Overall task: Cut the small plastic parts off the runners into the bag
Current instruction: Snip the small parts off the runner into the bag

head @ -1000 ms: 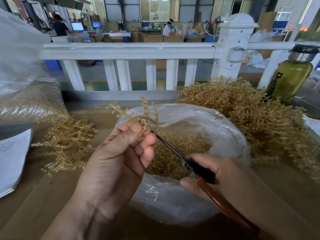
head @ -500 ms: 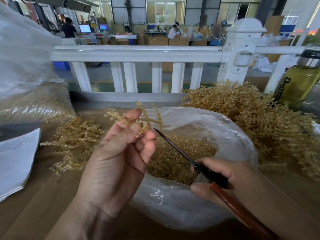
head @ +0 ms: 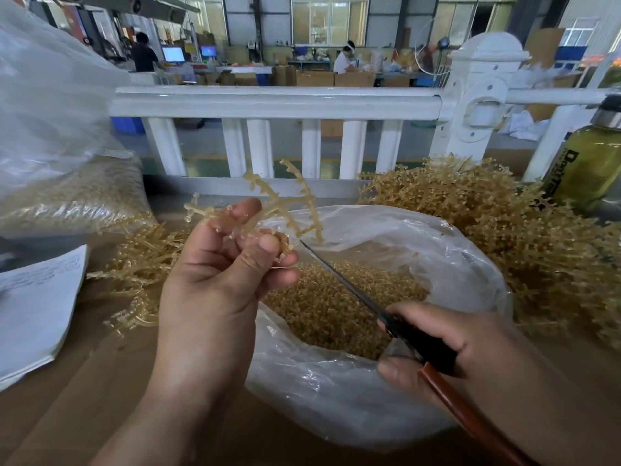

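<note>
My left hand pinches a tan branched runner above the rim of the clear plastic bag. Small plastic parts still sit on the runner's branches. The bag holds a heap of cut tan parts. My right hand grips the black-and-red handles of a pair of cutters. The thin blade points up-left, and its tip lies just right of my left fingertips, below the runner's hanging branch.
A large pile of tan runners lies at the right, a smaller pile at the left. A filled clear bag and white papers are at the left. A green bottle stands far right. A white railing runs behind.
My left hand has turned the runner, so its branches now stand higher and further right. The blade tip has drawn slightly away from my fingers. The view has shifted left.
</note>
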Available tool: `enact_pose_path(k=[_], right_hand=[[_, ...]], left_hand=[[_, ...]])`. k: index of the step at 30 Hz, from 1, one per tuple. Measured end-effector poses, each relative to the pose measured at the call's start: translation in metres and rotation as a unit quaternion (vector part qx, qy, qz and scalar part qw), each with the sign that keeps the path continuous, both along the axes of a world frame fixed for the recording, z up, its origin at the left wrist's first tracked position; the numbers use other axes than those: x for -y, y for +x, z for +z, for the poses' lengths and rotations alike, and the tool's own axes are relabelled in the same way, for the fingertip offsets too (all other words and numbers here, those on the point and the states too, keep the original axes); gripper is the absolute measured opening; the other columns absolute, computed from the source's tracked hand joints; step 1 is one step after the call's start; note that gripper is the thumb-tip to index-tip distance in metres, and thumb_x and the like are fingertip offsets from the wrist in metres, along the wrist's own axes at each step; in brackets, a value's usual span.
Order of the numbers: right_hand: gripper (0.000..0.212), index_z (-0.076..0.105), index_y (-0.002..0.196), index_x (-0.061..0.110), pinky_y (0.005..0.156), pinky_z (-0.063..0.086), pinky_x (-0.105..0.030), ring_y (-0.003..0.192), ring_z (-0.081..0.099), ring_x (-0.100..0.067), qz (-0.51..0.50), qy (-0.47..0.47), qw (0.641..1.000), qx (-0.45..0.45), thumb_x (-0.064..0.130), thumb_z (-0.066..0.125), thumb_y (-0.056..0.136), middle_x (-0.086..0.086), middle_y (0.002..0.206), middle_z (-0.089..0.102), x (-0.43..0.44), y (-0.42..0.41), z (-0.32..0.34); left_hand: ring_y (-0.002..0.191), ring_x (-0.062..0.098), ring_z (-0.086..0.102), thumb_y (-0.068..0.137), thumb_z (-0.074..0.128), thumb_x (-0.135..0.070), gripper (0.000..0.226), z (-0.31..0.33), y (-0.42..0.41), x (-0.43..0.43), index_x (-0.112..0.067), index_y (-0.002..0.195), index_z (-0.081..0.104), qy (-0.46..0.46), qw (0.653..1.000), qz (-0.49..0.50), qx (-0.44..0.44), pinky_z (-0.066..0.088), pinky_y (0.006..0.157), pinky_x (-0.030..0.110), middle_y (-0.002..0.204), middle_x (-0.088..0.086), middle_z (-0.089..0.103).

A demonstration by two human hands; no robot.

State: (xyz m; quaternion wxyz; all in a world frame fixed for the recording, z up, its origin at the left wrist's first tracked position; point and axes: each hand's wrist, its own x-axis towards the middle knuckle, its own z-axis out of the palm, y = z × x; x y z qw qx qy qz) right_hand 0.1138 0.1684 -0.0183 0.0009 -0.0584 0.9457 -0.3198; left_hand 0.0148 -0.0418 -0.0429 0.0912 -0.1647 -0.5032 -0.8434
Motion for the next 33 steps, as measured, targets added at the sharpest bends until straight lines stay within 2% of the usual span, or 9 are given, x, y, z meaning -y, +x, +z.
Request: enact_pose_path(k=[6, 12, 22, 25, 28, 33], right_hand=[[0.058, 0.055, 0.112, 0.053, 0.064, 0.050, -0.018, 0.071, 0.065, 0.003, -0.006, 0.009, 1.000, -0.007, 0.088, 0.047, 0.067, 0.018, 0.088, 0.067, 0.0038, 0.0001, -0.0013], [0.052, 0.055, 0.110, 0.053, 0.064, 0.047, -0.014, 0.066, 0.062, 0.002, -0.012, 0.006, 1.000, -0.010, 0.082, 0.050, 0.068, 0.016, 0.081, 0.065, 0.0057, -0.0011, -0.0030], [0.055, 0.056, 0.111, 0.053, 0.071, 0.049, -0.020, 0.071, 0.064, 0.002, -0.013, -0.014, 1.000, 0.004, 0.085, 0.049, 0.067, 0.014, 0.085, 0.068, 0.0055, -0.0007, -0.0025], [0.064, 0.055, 0.113, 0.052, 0.075, 0.054, -0.023, 0.076, 0.066, 0.004, -0.009, -0.018, 1.000, 0.014, 0.092, 0.044, 0.064, 0.016, 0.089, 0.069, 0.0057, -0.0004, -0.0029], [0.073, 0.054, 0.114, 0.053, 0.070, 0.057, -0.027, 0.076, 0.066, 0.005, -0.007, -0.005, 1.000, 0.015, 0.099, 0.036, 0.060, 0.018, 0.090, 0.069, 0.0055, 0.0001, -0.0035], [0.072, 0.054, 0.114, 0.054, 0.071, 0.057, -0.026, 0.074, 0.066, 0.005, -0.008, -0.007, 1.000, 0.011, 0.098, 0.037, 0.060, 0.018, 0.088, 0.069, 0.0058, -0.0003, -0.0029]], left_hand=[[0.075, 0.019, 0.070, 0.075, 0.076, -0.022, 0.041, -0.0005, -0.0002, -0.0001, -0.023, 0.117, 0.072, -0.005, 1.000, 0.001, -0.006, 0.057, 0.066, 0.023, 0.079, 0.004, 0.069], [0.074, 0.018, 0.070, 0.082, 0.071, -0.014, 0.038, -0.0035, -0.0002, -0.0002, -0.019, 0.120, 0.069, -0.008, 1.000, -0.002, -0.006, 0.057, 0.065, 0.023, 0.079, 0.005, 0.068], [0.074, 0.019, 0.070, 0.083, 0.069, -0.012, 0.036, -0.0050, 0.0004, -0.0007, -0.020, 0.119, 0.069, -0.015, 1.000, 0.016, -0.018, 0.057, 0.066, 0.022, 0.080, 0.006, 0.068], [0.075, 0.019, 0.071, 0.084, 0.073, -0.013, 0.028, -0.0054, 0.0009, -0.0001, -0.027, 0.108, 0.075, -0.024, 0.999, 0.035, -0.029, 0.057, 0.068, 0.023, 0.084, 0.005, 0.068], [0.074, 0.018, 0.071, 0.086, 0.071, -0.012, 0.026, -0.0056, 0.0014, -0.0003, -0.030, 0.104, 0.076, -0.036, 0.997, 0.045, -0.041, 0.057, 0.068, 0.023, 0.082, 0.003, 0.069], [0.075, 0.017, 0.070, 0.088, 0.070, -0.012, 0.027, -0.0053, 0.0023, -0.0011, -0.036, 0.099, 0.076, -0.056, 0.995, 0.049, -0.060, 0.057, 0.069, 0.023, 0.080, -0.001, 0.069]])
